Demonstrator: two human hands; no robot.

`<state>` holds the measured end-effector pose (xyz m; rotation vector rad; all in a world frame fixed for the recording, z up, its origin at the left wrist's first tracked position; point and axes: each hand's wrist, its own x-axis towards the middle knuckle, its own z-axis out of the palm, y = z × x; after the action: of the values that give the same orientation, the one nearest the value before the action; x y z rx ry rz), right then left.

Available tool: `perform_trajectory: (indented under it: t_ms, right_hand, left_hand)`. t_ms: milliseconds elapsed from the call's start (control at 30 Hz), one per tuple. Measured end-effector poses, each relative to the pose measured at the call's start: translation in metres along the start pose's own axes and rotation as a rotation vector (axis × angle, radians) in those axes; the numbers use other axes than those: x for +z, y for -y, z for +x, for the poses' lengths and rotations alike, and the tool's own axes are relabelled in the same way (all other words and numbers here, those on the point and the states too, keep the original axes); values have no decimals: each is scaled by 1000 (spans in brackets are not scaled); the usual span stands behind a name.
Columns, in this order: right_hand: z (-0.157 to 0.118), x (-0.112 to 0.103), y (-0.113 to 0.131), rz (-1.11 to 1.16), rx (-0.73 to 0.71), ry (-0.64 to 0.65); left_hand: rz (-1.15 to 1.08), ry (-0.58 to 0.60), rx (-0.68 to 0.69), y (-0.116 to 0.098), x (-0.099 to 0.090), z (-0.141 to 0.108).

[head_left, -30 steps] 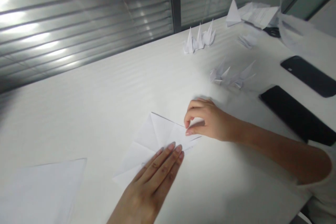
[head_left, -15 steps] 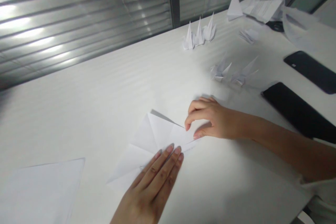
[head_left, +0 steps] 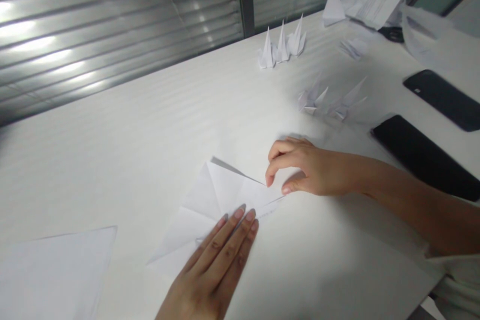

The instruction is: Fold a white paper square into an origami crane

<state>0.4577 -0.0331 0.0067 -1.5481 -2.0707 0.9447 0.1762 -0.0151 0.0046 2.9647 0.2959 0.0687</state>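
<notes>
White table (head_left: pixel 150 125), lower centre: creased paper (head_left: pixel 227 185) under flat left hand (head_left: pixel 212 265); half-curled right hand (head_left: pixel 309 167), empty; possible slip if pressed lightly.

Creased, partly folded white paper (head_left: pixel 227 187)

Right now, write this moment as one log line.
left hand: flat on creased paper; right hand: fingers parted at paper's right end; nearby: loose sheet, folded paper figures
</notes>
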Motion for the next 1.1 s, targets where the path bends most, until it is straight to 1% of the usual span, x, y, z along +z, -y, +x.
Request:
perform_trajectory:
  t_ms: [133,233,400,600,767,933,1100]
  right_hand:
    - [1,-3,2,1,17,19]
    - [3,-4,1,-5,2,27]
    - [4,-5,0,1,-8,20]
    - [4,-5,-2,-4,-37,54]
    - [4,-5,-1,-23,-22,65]
    - [5,-5,-1,-32,-19,73]
    - [6,-6,-1,-33,-26,81]
  left_hand:
    - [18,18,8,0,0,0]
    - [13,16,9,0,-1,-1]
    - [-10,4,-24,-3,-2,0]
    - [-4,7,-7,-1,1,-3]
    - [32,11,5,-2,0,-2]
    - [49,17,-14,-5,-2,0]
    - [134,22,16,-4,-1,-2]
